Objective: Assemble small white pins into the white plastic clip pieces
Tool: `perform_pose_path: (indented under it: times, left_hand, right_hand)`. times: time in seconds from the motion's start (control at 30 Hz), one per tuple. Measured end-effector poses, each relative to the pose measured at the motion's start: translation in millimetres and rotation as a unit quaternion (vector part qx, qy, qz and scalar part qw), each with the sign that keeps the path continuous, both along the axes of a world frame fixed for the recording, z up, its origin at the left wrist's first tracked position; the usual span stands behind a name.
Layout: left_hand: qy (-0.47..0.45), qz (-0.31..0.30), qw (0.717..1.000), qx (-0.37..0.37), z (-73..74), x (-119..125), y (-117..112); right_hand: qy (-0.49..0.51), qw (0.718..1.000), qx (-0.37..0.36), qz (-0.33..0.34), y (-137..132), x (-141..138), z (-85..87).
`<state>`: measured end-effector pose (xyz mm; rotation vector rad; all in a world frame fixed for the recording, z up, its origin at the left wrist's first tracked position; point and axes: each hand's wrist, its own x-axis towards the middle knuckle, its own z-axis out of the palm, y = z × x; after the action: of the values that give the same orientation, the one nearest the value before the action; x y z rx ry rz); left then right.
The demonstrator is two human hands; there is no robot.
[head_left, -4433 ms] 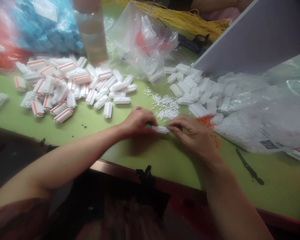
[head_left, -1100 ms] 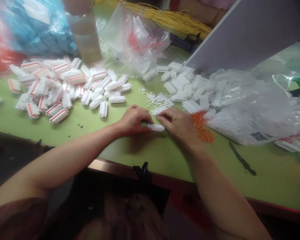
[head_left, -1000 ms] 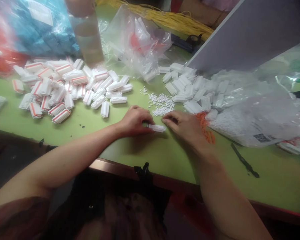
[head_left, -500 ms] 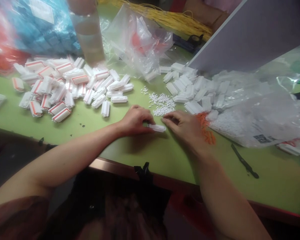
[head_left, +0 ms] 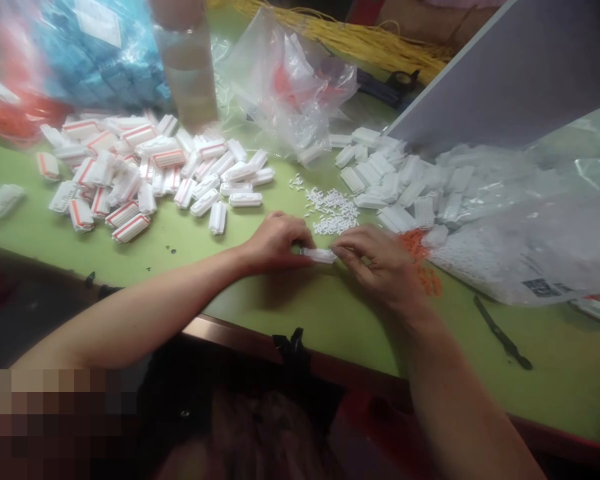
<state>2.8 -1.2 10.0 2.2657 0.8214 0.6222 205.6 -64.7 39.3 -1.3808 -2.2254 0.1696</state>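
Note:
My left hand [head_left: 283, 241] is closed round one end of a small white plastic block [head_left: 319, 255], held low over the green table with its other end pointing right. At that free end, the thumb and fingers of my right hand [head_left: 373, 261] are pinched together and touch or nearly touch the block. Whatever the pinch holds is too small to make out. Just beyond both hands lies a heap of tiny white plastic pegs [head_left: 333, 212]. Small orange pieces [head_left: 414, 247] lie beside my right hand, partly behind it.
White blocks with orange strips [head_left: 130, 173] are piled at the left. More white blocks [head_left: 397, 180] and a clear bag [head_left: 525, 247] lie to the right. A dark knife-like tool [head_left: 503, 333] rests near the front edge. A bottle [head_left: 187, 73] stands behind. A grey panel [head_left: 495, 73] leans at back right.
My right hand has moved from the edge of the peg heap to the free end of the block. The whole view has shifted slightly; my left hand keeps its hold.

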Motion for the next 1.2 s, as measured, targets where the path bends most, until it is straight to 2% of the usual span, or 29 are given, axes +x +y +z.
perform_pose_path:
  times: [0.23, 0.43, 0.53, 0.63, 0.73, 0.83, 1.07, 1.2]
  left_hand:
    - [-0.010, 0.005, 1.000, 0.009, -1.6, 0, 0]
    - [-0.015, 0.004, 1.000, 0.004, -2.4, -1, 0]
    - [-0.015, 0.006, 1.000, -0.001, -1.0, -1, -1]
    - [-0.017, 0.010, 1.000, -0.008, -0.6, -1, -1]
    - [-0.012, 0.006, 1.000, -0.010, -0.6, -1, 0]
    - [0.000, 0.000, 1.000, -0.008, -0.2, -1, 1]
    - [-0.011, -0.001, 1.000, -0.019, -1.6, -2, 2]
    - [-0.017, -0.005, 1.000, -0.016, -2.9, -2, 2]
  right_hand:
    - [-0.062, 0.993, 0.096, 0.010, 0, -8, -7.6]
    - [-0.148, 0.978, 0.148, 0.011, -2, -12, -4.1]
    - [-0.173, 0.974, 0.144, 0.000, -5, -16, -0.6]
    - [-0.186, 0.978, 0.090, -0.005, -8, -16, 3.8]
    - [-0.156, 0.987, 0.026, 0.006, -9, -8, 8.4]
    - [-0.122, 0.993, 0.001, 0.005, -8, 1, 12.0]
    - [-0.190, 0.980, 0.048, 0.047, -14, -3, 9.0]
    - [-0.226, 0.967, 0.116, 0.015, -25, -13, 2.0]
